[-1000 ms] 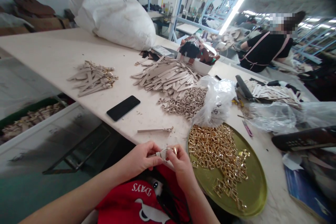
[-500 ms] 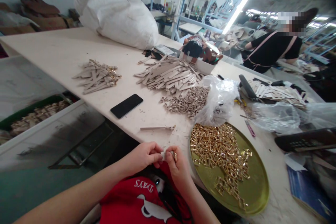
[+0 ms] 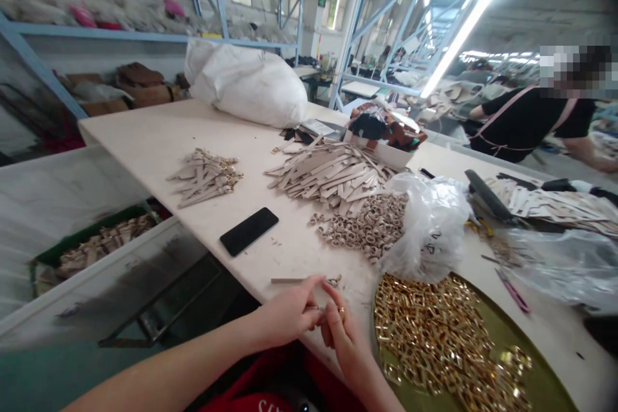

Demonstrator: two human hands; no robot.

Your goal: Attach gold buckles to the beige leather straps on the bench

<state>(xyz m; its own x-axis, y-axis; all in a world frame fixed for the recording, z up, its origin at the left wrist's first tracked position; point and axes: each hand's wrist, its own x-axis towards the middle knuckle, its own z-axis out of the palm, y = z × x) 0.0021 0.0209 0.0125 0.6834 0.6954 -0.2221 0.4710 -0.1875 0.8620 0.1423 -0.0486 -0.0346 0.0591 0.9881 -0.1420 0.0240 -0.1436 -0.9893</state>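
Observation:
My left hand point(image 3: 290, 312) and my right hand point(image 3: 345, 328) meet just over the near table edge, fingers closed round a small beige strap point(image 3: 316, 309). Only a short bit of the strap shows between my fingertips, with a glint of gold metal at the right hand; the rest is hidden. Just beyond my fingers lies another narrow beige strap point(image 3: 287, 281) with a gold buckle at its right end. To the right, a round olive-gold tray point(image 3: 519, 328) holds a heap of gold buckles point(image 3: 434, 335).
A black phone point(image 3: 250, 230) lies left of my hands. Beyond are a pile of buckled straps point(image 3: 205, 177), loose straps point(image 3: 335, 174), small beige loops point(image 3: 364, 228) and a clear plastic bag point(image 3: 429, 225). A white sack point(image 3: 246, 80) sits behind; a person point(image 3: 526, 119) is at right.
The camera view has tilted up, so the table sits lower. Both hands have moved forward over the table edge, close to the lying strap, still holding the small strap together.

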